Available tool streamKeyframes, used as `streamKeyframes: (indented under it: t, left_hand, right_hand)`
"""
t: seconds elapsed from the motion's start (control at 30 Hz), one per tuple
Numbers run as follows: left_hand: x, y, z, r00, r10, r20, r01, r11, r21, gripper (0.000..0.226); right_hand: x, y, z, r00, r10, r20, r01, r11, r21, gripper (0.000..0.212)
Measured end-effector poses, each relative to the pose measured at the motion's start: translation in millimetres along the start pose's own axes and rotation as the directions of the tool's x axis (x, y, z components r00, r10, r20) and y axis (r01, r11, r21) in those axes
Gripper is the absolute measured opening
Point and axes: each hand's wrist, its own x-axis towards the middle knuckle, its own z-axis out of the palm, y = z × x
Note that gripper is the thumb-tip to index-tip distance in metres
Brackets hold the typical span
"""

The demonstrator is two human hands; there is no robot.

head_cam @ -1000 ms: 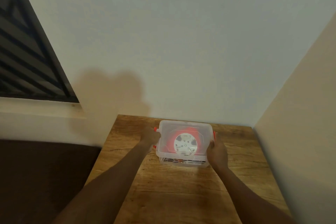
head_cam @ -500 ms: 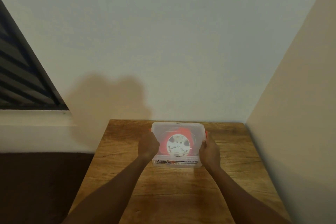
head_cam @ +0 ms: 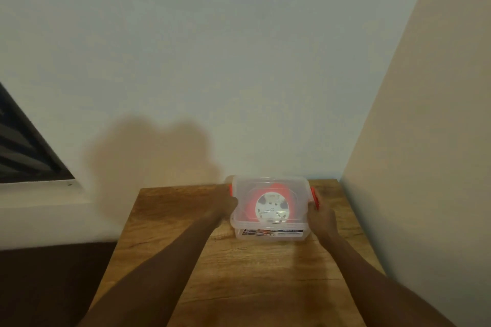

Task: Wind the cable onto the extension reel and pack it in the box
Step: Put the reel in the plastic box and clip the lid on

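Reel (head_cam: 271, 208) lies flat, white face up, inside the lidded box (head_cam: 269, 232), whose long axis runs between left hand (head_cam: 222, 206) and right hand (head_cam: 320, 221) gripping its ends.

home rm | wood table (head_cam: 239, 273) in corner | plain walls (head_cam: 239, 61) | louvered window (head_cam: 24, 154)

box (head_cam: 269, 203) pushed farther back toward the wall, seemingly rightward too, both hands travelling with it
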Motion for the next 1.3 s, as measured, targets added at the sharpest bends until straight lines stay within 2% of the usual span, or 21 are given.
streamKeyframes:
  t: [0.13,0.23,0.43,0.57,0.63,0.97,1.17,1.23,1.3]
  left_hand:
    - [23.3,34.0,26.1,0.995,0.081,0.065,-0.086,0.993,0.084,0.026]
    - [41.0,61.4,52.5,0.989,0.124,0.081,-0.134,0.981,0.137,0.030]
    - [67.0,97.3,99.4,0.989,0.106,0.106,-0.120,0.983,0.138,0.039]
    - [79.0,92.4,117.8,0.996,0.073,0.053,-0.083,0.975,0.205,0.024]
    - [83.6,88.8,120.3,0.998,0.061,0.016,-0.063,0.973,0.222,0.006]
    - [92.7,85.7,142.2,0.997,0.015,-0.072,-0.003,0.986,0.167,0.005]
    - [76.6,84.7,148.7,0.995,-0.007,-0.098,0.024,0.985,0.168,0.015]
    - [60.3,77.9,153.0,0.998,0.005,-0.063,0.003,0.993,0.117,0.026]
    - [35.7,65.1,157.4,1.000,0.006,0.015,-0.006,1.000,-0.004,0.036]
  right_hand:
    - [35.3,10.6,-45.0,0.997,-0.059,-0.040,0.057,0.996,-0.066,0.036]
    - [68.3,19.6,-72.8,0.996,-0.004,-0.086,-0.007,0.993,-0.120,0.042]
    - [118.5,42.5,-108.3,0.996,0.015,-0.084,-0.025,0.993,-0.118,0.037]
    - [127.6,60.7,-111.2,0.993,0.032,-0.116,-0.045,0.992,-0.116,0.033]
    - [128.7,63.6,-107.8,0.991,0.004,-0.131,-0.022,0.991,-0.134,0.038]
    - [148.4,57.8,-98.6,0.992,-0.040,-0.122,0.014,0.977,-0.211,0.042]
    - [151.5,56.8,-99.6,0.998,-0.011,-0.062,-0.004,0.973,-0.232,0.044]
    - [149.5,57.0,-101.2,1.000,-0.017,-0.008,0.015,0.975,-0.220,0.047]
    - [140.5,59.2,-100.3,0.998,-0.066,-0.005,0.064,0.981,-0.186,0.050]
